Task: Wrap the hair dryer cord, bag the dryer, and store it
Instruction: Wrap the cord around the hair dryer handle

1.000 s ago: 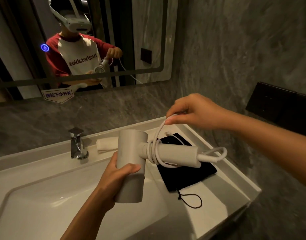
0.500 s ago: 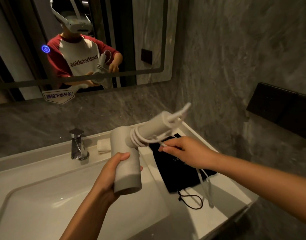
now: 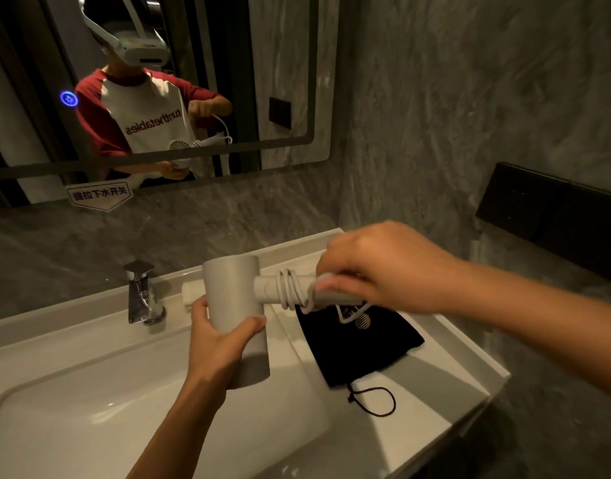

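A white hair dryer (image 3: 233, 295) is held above the sink, its barrel upright and its handle pointing right. My left hand (image 3: 217, 337) grips the barrel from below. Several turns of the white cord (image 3: 290, 288) lie around the handle near the barrel. My right hand (image 3: 383, 267) is over the handle's far end, fingers closed on the cord; the handle's tip is hidden under it. A black drawstring bag (image 3: 359, 344) lies flat on the counter beneath the handle, its drawstring loop (image 3: 373, 401) toward the front edge.
A white sink basin (image 3: 90, 426) fills the lower left, with a chrome tap (image 3: 141, 293) behind it and a folded white towel (image 3: 190, 293) beside the tap. A mirror (image 3: 262, 81) hangs above. A black wall panel (image 3: 552, 216) sits on the right wall.
My right hand has swung from under the handle up over its far end, carrying the cord around. The handle has dropped from tilted upward to level. The left hand's grip on the barrel is unchanged.
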